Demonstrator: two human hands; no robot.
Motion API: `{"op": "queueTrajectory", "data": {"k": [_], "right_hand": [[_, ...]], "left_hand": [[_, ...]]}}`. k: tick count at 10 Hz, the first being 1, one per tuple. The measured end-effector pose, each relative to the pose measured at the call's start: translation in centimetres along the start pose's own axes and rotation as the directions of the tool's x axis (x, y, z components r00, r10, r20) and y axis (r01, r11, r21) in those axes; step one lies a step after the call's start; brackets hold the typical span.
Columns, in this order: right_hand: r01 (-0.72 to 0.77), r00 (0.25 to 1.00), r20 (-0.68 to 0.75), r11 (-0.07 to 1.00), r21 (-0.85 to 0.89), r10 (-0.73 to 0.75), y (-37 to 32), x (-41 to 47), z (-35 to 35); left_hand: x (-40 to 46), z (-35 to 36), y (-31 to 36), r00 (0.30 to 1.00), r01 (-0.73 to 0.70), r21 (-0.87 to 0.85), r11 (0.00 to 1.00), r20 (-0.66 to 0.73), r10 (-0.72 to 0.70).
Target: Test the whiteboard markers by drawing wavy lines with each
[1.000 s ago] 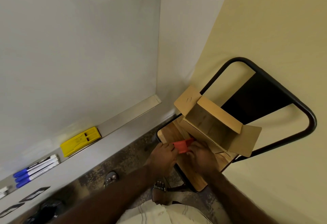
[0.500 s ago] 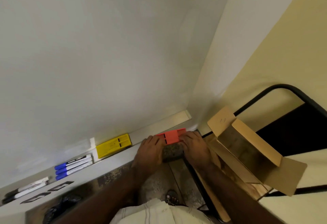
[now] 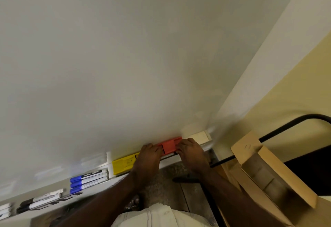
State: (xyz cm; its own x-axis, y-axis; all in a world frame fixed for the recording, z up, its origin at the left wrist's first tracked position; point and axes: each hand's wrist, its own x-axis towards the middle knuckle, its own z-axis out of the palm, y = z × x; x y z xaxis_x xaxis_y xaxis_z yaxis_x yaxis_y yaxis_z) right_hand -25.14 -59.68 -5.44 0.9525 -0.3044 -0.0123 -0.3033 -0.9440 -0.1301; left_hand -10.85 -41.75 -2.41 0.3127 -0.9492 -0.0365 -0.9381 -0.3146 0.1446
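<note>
On tray (image 3: 198, 136), both hands grip red eraser (image 3: 169, 146)

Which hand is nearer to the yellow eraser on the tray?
Left. The left hand holds the left end of the red eraser, right beside the yellow eraser. The right hand holds the red eraser's other end, farther away.
</note>
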Motion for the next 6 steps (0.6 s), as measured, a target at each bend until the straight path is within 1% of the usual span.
{"op": "queueTrajectory", "data": {"k": [1,2,3,4,5,6], "right_hand": [[-0.001,0.999,0.047,1.000,0.022,0.000,-0.5,-0.4,0.6],[-0.027,0.998,0.061,1.000,0.012,0.026,-0.8,-0.6,0.6],[-0.063,0.998,0.032,0.998,0.023,0.062,-1.0,-1.0,0.0],[-0.094,0.995,-0.024,0.994,0.052,0.095,-1.1,-1.3,-0.8],[-0.134,0.987,-0.073,0.978,0.160,0.147,-1.9,-2.6,-2.1],[-0.130,0.985,-0.092,0.974,0.185,0.149,-1.9,-3.1,-2.4]], "left_hand": [[0.1,1.1,-0.7,0.997,0.003,0.032,1.000,0.075,-0.005],[-0.1,1.6,-1.1,0.995,0.003,0.028,1.000,0.104,-0.006],[-0.3,1.8,-1.2,0.992,-0.013,0.034,0.999,0.124,0.009],[-0.3,1.4,-1.1,0.999,-0.017,0.016,1.000,0.050,0.017],[-1.8,0.4,0.0,0.999,-0.014,-0.016,1.000,-0.052,0.013],[-2.3,-0.3,1.0,0.988,0.011,-0.048,0.999,-0.150,-0.018]]}}
